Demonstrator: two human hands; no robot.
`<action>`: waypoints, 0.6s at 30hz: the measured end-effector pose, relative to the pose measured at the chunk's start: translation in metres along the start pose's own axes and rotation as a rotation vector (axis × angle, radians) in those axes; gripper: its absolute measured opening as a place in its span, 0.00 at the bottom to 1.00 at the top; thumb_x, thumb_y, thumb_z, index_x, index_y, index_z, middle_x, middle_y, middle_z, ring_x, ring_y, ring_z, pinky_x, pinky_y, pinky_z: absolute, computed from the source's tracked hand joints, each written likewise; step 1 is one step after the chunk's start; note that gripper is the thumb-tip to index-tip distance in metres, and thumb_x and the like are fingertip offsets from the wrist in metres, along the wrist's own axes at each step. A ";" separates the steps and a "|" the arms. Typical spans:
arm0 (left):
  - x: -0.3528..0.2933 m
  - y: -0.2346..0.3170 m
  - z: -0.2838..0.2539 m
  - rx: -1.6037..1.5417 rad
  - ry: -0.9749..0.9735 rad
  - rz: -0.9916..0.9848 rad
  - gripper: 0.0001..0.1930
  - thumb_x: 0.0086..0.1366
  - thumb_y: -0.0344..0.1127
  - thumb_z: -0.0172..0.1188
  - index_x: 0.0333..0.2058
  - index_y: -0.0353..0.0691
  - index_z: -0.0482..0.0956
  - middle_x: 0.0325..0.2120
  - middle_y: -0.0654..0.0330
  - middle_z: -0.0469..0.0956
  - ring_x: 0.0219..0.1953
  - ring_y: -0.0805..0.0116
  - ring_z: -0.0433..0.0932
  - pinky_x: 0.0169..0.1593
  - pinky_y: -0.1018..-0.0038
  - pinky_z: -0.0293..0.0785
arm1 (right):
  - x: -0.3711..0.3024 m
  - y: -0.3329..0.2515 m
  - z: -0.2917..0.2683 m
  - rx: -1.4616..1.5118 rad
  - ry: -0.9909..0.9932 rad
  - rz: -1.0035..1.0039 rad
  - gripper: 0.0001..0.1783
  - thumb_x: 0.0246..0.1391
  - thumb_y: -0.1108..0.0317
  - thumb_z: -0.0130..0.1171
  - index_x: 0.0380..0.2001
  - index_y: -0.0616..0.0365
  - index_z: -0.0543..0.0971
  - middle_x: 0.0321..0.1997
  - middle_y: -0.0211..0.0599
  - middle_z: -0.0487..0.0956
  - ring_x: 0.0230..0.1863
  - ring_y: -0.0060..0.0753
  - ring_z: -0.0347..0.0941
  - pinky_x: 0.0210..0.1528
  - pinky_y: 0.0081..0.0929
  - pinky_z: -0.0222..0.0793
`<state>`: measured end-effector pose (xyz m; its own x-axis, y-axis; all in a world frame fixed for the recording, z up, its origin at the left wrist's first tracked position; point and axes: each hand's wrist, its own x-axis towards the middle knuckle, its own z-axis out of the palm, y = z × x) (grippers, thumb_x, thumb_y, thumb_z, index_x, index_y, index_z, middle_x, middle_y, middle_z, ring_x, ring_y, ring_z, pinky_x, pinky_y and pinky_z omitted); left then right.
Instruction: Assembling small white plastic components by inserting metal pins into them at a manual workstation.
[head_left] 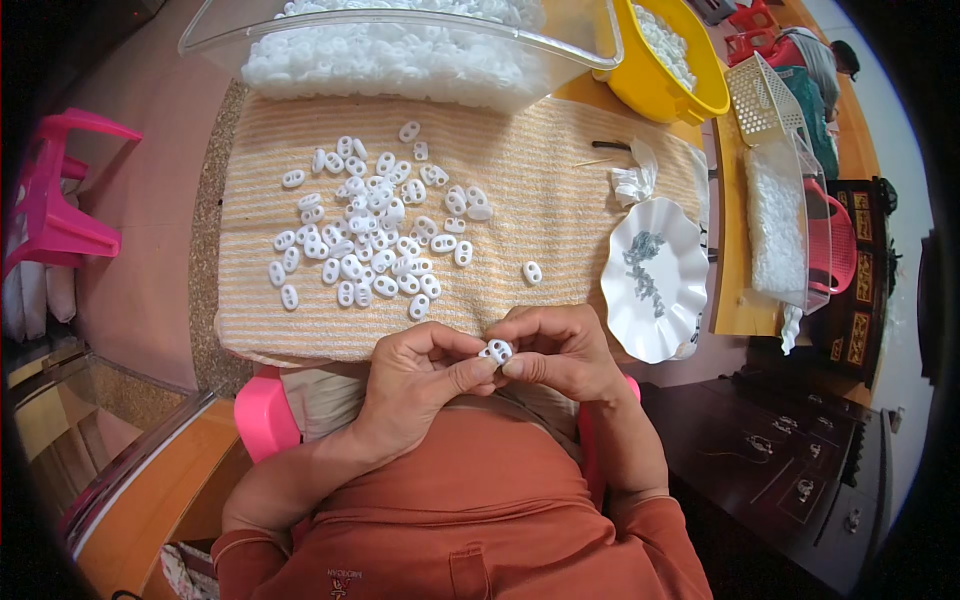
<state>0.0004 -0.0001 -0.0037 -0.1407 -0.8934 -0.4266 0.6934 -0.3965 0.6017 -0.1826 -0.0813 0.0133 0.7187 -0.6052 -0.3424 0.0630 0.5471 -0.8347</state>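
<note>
Between the fingertips of both hands, just past the towel's near edge, is a small white oval plastic piece with two holes (498, 351). My left hand (425, 375) pinches its left side with thumb and forefinger. From the right, my right hand (562, 352) grips the same piece the same way. A loose pile of matching white pieces (380, 205) lies on the striped towel (540, 220), left of centre. One single piece (532, 272) rests apart, just beyond my right hand. A white scalloped plate (690, 300) at the right holds small grey-clear bits.
A clear bin (400, 70) full of white pieces stands at the far edge, beside a yellow basin (705, 90). Crumpled white tissue (634, 180) and a thin black tool (610, 145) lie beyond the plate. Another person (820, 75) sits at the far right. A pink stool (75, 200) stands left.
</note>
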 end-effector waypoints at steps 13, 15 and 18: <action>0.001 -0.004 -0.002 0.004 -0.032 0.009 0.08 0.58 0.22 0.62 0.36 0.31 0.75 0.32 0.54 0.79 0.33 0.69 0.80 0.38 0.78 0.80 | -0.002 0.002 -0.002 -0.011 -0.059 -0.011 0.15 0.52 0.80 0.59 0.44 0.71 0.75 0.40 0.40 0.77 0.42 0.30 0.76 0.45 0.25 0.75; 0.001 -0.002 0.000 -0.031 -0.056 -0.008 0.08 0.58 0.21 0.61 0.37 0.32 0.74 0.34 0.55 0.78 0.35 0.69 0.80 0.40 0.77 0.80 | -0.001 -0.001 0.000 -0.044 -0.076 -0.037 0.15 0.52 0.79 0.61 0.44 0.69 0.76 0.39 0.39 0.77 0.41 0.29 0.75 0.44 0.23 0.73; 0.002 -0.006 -0.002 -0.066 -0.086 0.020 0.09 0.59 0.20 0.60 0.37 0.33 0.72 0.35 0.52 0.78 0.37 0.64 0.80 0.41 0.71 0.82 | 0.002 0.005 -0.007 -0.236 -0.105 -0.212 0.15 0.50 0.76 0.63 0.43 0.67 0.78 0.38 0.38 0.77 0.39 0.27 0.74 0.42 0.22 0.71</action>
<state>-0.0022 0.0010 -0.0097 -0.1848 -0.9169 -0.3537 0.7411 -0.3664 0.5626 -0.1858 -0.0833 0.0056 0.7747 -0.6218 -0.1149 0.0650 0.2590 -0.9637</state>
